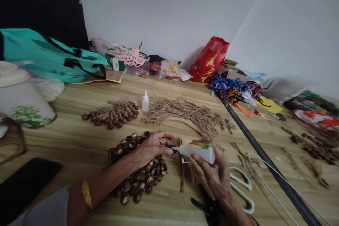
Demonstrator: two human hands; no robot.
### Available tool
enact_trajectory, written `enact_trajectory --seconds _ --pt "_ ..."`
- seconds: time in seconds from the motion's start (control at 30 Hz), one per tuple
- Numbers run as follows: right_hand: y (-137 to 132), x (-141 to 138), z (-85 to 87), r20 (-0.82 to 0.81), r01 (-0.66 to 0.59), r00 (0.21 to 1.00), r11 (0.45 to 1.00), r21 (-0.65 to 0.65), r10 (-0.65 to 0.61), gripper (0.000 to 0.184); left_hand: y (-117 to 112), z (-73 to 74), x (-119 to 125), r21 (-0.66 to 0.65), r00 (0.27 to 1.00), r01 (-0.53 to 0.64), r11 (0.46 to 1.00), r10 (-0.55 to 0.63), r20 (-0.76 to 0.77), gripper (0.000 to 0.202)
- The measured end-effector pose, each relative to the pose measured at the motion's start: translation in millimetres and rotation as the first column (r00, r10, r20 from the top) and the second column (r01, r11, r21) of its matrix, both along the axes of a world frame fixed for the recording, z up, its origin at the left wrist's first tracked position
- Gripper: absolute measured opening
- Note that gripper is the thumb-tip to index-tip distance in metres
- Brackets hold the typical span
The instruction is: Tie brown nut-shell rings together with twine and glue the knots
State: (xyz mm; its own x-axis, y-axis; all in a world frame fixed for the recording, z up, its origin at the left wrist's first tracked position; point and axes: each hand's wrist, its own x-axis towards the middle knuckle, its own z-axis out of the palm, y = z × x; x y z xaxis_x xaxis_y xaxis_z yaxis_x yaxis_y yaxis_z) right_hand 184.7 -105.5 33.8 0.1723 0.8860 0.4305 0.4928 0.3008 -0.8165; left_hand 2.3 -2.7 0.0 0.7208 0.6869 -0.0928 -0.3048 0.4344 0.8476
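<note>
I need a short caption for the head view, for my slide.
The right hand holds a bottle with its nozzle by the left hand, beside open shells.

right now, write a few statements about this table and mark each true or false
1. The right hand holds the squeeze bottle. True.
2. The small bottle lies on its side. False: the small bottle stands upright.
3. The nozzle of the squeeze bottle points toward the left hand. True.
4. The gold bracelet is on the right arm. False: the gold bracelet is on the left arm.
</note>
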Motion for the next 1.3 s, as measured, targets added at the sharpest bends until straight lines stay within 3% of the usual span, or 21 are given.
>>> enact_trajectory --seconds 0.77,1.3 --pt "-0.7 2.8 2.7 0.122 0.021 0.992 0.999 0.039 -0.026 0.015 -1.9 3.5 0.9 0.007 0.999 0.021 1.000 -0.021 -0.038 0.040" --pt "0.9 6.2 3.0 0.093 0.035 0.995 0.999 0.038 -0.039 0.014 -2.7 4.7 0.8 0.003 0.999 0.016 1.000 -0.016 -0.052 0.042"
